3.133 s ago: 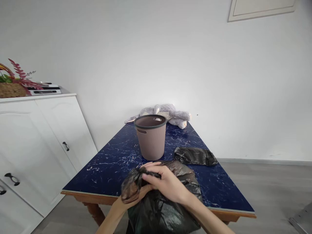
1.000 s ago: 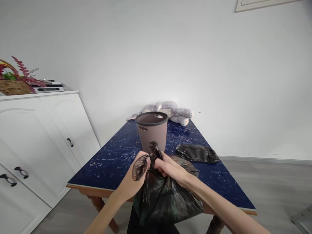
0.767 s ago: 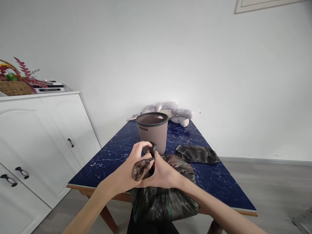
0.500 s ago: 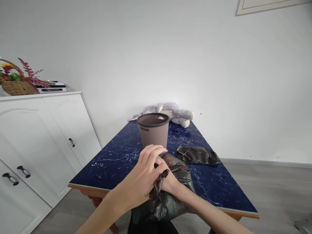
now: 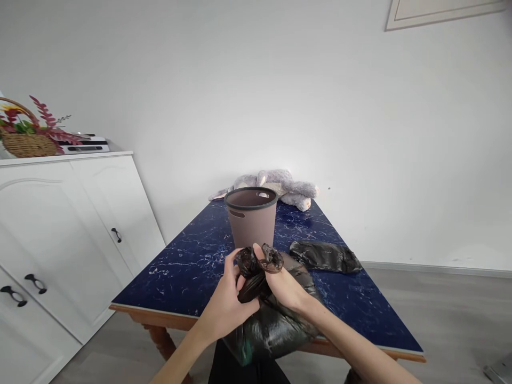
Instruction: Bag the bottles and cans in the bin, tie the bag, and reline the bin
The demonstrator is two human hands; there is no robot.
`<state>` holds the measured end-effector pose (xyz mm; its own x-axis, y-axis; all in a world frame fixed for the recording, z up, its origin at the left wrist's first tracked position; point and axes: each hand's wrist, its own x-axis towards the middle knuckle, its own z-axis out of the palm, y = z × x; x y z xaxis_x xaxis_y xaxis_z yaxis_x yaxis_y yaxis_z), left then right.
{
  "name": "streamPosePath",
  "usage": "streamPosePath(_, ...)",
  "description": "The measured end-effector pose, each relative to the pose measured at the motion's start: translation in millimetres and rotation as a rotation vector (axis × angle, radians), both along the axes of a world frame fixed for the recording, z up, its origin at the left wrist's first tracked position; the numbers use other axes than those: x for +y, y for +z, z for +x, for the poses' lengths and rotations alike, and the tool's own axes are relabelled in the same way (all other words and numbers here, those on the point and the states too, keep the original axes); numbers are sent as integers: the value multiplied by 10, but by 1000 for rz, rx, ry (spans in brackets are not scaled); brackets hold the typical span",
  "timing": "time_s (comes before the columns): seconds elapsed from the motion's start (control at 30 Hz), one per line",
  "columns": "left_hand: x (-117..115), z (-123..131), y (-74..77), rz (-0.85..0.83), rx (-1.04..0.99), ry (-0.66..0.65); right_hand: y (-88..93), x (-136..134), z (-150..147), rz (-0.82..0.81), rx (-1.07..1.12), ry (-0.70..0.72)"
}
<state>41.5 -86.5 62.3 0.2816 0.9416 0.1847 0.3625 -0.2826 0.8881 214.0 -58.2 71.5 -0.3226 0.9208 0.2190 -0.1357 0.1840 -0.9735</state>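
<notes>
At the table's near edge a filled black plastic bag [image 5: 276, 330] bulges below my hands, partly over the edge. Gathered plastic at its top is bunched between my left hand [image 5: 230, 301] and my right hand [image 5: 282, 282]. The left fingers and thumb curl round the bunch from the left. On the right, my other hand grips it, with the thumb up beside a loose flap. Just behind the hands stands a brown-grey bin [image 5: 254, 224] with a dark rim, upright. Its inside shows no liner.
A folded black plastic bundle [image 5: 325, 256] lies on the blue marbled table [image 5: 180, 272], right of the bin. Grey plush toys [image 5: 296, 191] lie at the far end by the wall. White cabinets [image 5: 72, 229] stand at the left, bearing a flower basket [image 5: 29, 144].
My hands were overlapped on the bag with a twisted end sticking out; now they are apart, side by side, with the gathered plastic raised between them.
</notes>
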Motion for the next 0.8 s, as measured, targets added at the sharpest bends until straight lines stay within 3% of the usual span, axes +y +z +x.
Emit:
streamPosePath(0.17, 85, -44, 39, 13, 185, 31, 95, -10, 162, -2, -117, 7)
streamPosePath(0.33, 131, -71, 89, 4, 119, -39, 80, 63, 255, -132, -144, 26)
streamPosePath(0.47, 137, -43, 110, -100, 72, -109, 74, 58, 220, -169, -73, -78)
streamPosePath(0.63, 123, 82, 52, -131, -7, -21, 77, 14, 178, -83, -39, -69)
streamPosePath(0.8, 123, 146, 82, -123, -4, -16, 65, 56, 220, -211, -93, 20)
